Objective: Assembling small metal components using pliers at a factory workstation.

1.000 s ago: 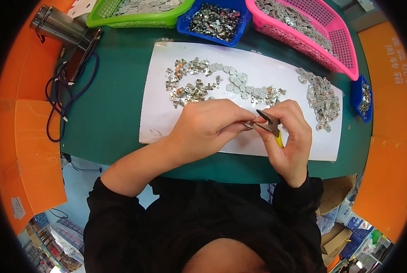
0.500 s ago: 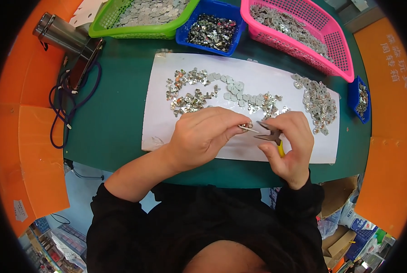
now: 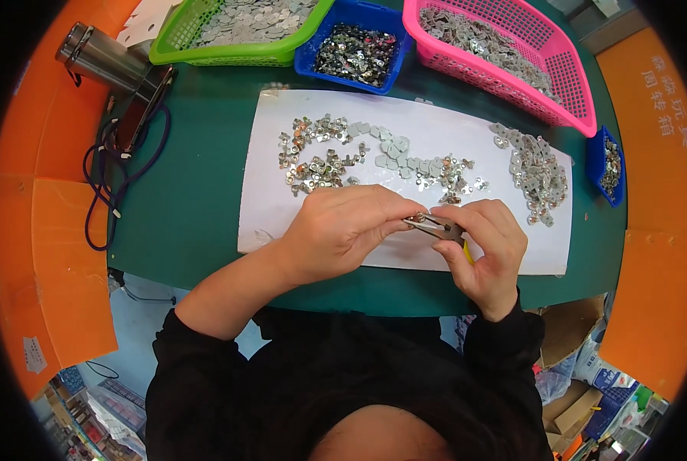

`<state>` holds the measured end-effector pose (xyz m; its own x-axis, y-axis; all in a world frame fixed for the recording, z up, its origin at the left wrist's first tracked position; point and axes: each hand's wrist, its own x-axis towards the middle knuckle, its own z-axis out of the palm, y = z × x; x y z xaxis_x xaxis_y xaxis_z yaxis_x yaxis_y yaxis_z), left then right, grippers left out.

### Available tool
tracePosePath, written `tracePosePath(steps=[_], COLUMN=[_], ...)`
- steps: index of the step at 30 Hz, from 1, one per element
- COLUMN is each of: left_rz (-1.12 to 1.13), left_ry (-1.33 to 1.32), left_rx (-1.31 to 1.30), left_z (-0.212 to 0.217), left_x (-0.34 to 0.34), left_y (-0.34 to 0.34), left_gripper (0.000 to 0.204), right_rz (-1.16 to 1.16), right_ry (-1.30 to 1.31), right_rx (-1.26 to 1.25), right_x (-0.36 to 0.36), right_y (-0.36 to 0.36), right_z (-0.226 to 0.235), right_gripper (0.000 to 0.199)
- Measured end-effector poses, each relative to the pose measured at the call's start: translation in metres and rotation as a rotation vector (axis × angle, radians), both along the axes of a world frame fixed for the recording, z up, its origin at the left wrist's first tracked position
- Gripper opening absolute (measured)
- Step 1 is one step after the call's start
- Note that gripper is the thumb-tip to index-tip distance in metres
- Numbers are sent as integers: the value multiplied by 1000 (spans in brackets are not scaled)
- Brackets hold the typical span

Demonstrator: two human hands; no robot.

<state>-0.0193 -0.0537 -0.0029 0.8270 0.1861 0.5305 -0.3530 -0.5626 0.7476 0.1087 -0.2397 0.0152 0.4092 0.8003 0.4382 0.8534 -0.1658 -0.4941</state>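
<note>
In the head view, the left hand pinches a small metal piece above the white board on the worktop. The right hand is closed around pliers; their tips reach the piece, but whether they grip it I cannot tell. The piece is probably light, stiff, slightly slippery, best held by its edge. It looks silvery, thin, partly covered.

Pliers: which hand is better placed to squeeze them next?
Probably the right hand: it holds the yellow-handled pliers, their tips at the small metal part, which the left hand pinches.
</note>
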Motion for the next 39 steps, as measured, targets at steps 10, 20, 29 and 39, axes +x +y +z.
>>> tracePosePath(steps=[10, 20, 29, 39], left_rz=[-187, -94, -26, 1], left_ry=[137, -13, 34, -107], left_rx=[-400, -220, -429, 249], left_z=[2, -3, 4, -2], left_x=[-4, -11, -11, 1], left_y=[-3, 4, -6, 4], left_gripper=[10, 15, 2, 9], right_rz=[-19, 63, 235, 273], right_ry=[286, 652, 773, 1421], right_rx=[84, -30, -433, -528], right_x=[-15, -24, 8, 22], right_y=[1, 13, -5, -6], right_z=[-5, 12, 44, 41], right_gripper=[24, 16, 27, 44])
